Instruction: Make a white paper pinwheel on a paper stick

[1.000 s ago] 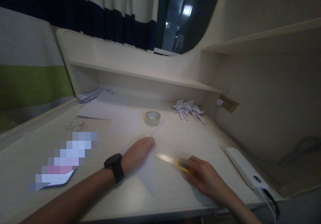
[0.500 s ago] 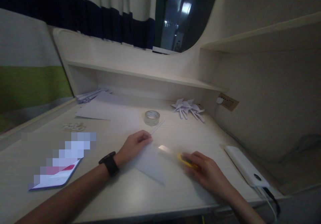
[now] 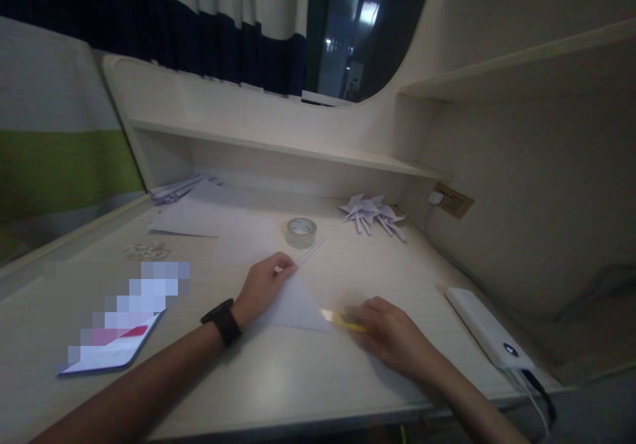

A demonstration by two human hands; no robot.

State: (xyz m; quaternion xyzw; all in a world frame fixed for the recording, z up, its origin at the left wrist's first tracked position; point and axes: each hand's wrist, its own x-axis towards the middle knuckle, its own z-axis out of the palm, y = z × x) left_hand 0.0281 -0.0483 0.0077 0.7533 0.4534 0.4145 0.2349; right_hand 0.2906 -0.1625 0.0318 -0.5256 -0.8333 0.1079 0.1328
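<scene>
- Right hand (image 3: pixel 392 338) is closed on the knife (image 3: pixel 342 323); its blade has slid left to the paper (image 3: pixel 295 305) edge, so a cut seems under way
- Left hand (image 3: pixel 263 283) pins the paper's top corner, fingers curled, mid-table
- Tape (image 3: pixel 301 232) lies beyond

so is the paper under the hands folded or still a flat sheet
Folded: the paper shows as a triangle, its top corner pinched by the left hand, while the right hand holds a yellow cutter along its edge.

You're at a bedroom study desk (image 3: pixel 278 391): built-in shelf (image 3: pixel 278 147), striped curtain (image 3: pixel 218 26), wall socket (image 3: pixel 451 201).
</scene>
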